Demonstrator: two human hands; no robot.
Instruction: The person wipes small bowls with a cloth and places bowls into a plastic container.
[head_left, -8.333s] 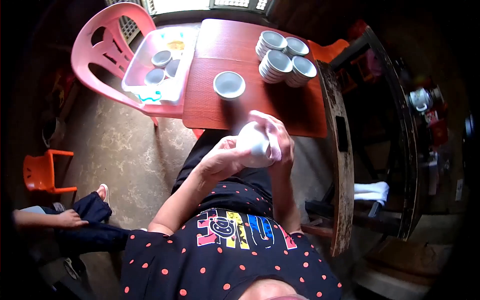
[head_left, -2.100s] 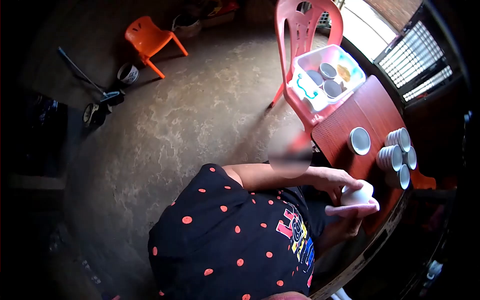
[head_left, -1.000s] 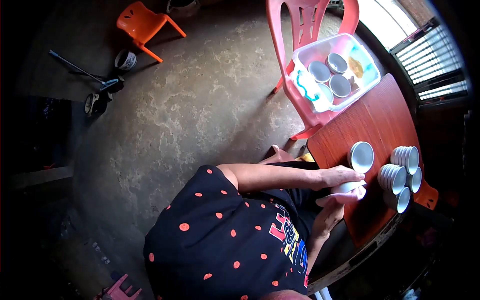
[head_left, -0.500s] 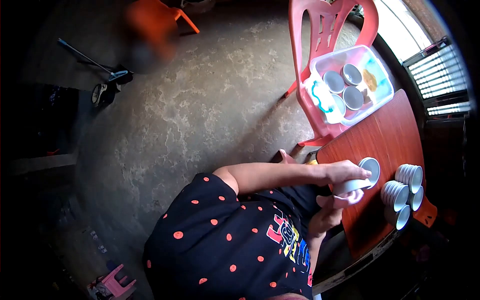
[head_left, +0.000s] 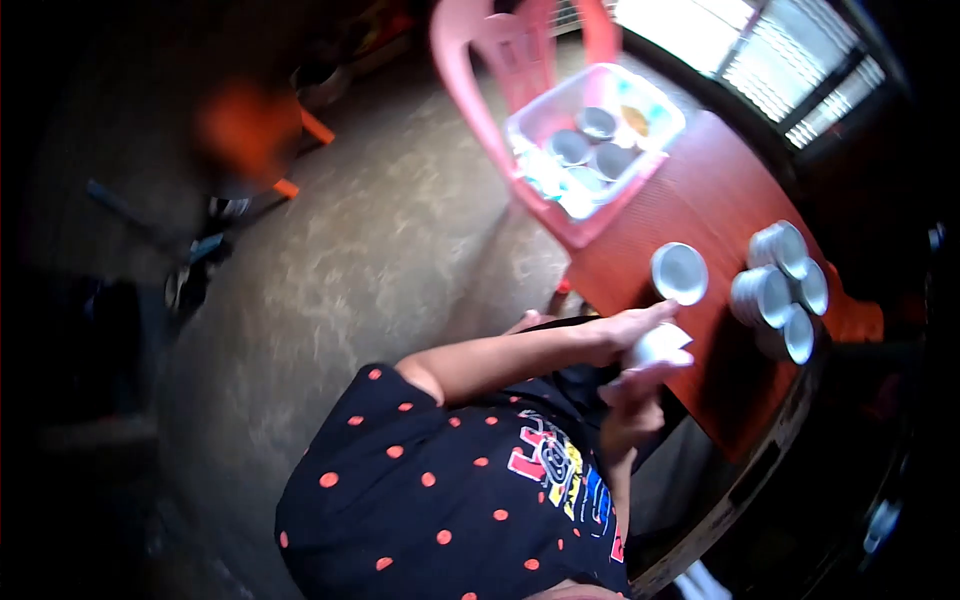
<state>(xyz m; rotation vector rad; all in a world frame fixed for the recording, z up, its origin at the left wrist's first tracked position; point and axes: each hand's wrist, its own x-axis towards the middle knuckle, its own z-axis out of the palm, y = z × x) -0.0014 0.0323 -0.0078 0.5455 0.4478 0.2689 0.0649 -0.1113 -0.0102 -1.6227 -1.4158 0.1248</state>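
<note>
At the near edge of the red-brown wooden table [head_left: 715, 185], a white, round bowl [head_left: 652, 346] is grasped by the left hand [head_left: 632, 330], and a soft pink cloth [head_left: 650, 373] is held against it by the right hand [head_left: 630, 412]. Should the bowl slip on the cloth, it could be dropped, or the grey-lined bowl [head_left: 680, 273] on the table knocked. Beside the table, on a pink plastic chair [head_left: 455, 55], four grey bowls [head_left: 570, 147] are held in a clear plastic tub [head_left: 548, 112].

Glare from window [head_left: 790, 65], blur, dark edges
</note>
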